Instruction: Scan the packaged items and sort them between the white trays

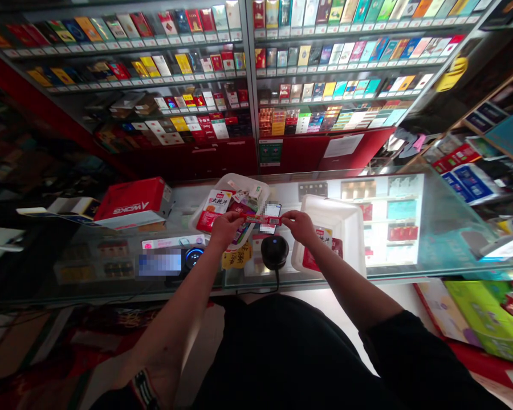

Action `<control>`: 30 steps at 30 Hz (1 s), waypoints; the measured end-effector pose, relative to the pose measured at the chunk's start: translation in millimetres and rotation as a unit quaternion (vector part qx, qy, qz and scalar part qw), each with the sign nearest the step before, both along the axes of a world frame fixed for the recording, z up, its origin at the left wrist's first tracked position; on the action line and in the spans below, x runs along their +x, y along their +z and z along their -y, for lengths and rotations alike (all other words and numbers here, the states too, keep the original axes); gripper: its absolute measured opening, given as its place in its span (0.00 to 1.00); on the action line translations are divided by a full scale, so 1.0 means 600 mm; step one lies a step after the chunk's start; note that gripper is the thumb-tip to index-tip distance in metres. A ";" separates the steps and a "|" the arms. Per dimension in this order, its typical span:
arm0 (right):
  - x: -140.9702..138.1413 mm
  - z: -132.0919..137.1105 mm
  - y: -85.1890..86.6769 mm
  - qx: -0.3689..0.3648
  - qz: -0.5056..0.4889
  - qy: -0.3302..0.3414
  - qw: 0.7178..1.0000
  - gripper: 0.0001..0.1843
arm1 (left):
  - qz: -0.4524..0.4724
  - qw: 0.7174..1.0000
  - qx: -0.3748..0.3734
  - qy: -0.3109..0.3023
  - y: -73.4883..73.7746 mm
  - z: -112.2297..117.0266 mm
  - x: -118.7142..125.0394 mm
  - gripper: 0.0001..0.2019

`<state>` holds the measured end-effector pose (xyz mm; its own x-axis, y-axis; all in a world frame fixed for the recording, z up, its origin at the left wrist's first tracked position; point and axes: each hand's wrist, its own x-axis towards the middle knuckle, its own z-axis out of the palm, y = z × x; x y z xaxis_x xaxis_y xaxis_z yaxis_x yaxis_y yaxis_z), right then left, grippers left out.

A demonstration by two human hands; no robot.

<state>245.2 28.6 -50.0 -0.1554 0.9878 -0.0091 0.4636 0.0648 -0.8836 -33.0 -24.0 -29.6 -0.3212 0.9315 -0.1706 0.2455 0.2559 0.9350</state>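
Observation:
My left hand [224, 229] and my right hand [300, 226] pinch the two ends of a narrow red packet [255, 219], stretched level between them. A barcode shows at its right end. Below the packet, on the glass counter, stands a round black scanner [274, 251] with a cable. A phone [272, 212] with a lit, partly blurred screen lies just behind the packet. Next to my left hand is a white basket [263, 189] full of snack packets [216, 208]. Beneath my right forearm, a second white basket [354, 219] holds a red-and-white snack packet [310, 261].
A red box [130, 202] sits at the counter's left, with a small display device [160, 263] in front of it. A yellow tag [236, 256] lies by the scanner. Behind the counter, shelves [250, 68] hold rows of small boxes. A green box [483, 319] is at lower right.

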 end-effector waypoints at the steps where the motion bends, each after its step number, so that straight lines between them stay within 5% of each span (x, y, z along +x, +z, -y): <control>1: 0.000 0.000 -0.002 0.016 0.025 0.002 1.000 0.08 | -0.025 1.000 -0.003 -0.011 -0.002 0.001 -0.002 0.14; 12: -0.006 0.011 -0.019 0.108 0.136 0.056 0.983 0.07 | -0.222 0.972 0.025 -0.066 -0.014 0.009 -0.007 0.09; 22: 0.001 0.009 -0.019 0.101 0.114 0.041 0.988 0.08 | -0.232 0.969 0.039 -0.070 -0.007 0.010 0.001 0.09; 30: 0.056 0.001 -0.012 0.110 0.079 0.006 0.991 0.06 | -0.247 0.955 0.134 -0.099 0.018 0.006 0.053 0.06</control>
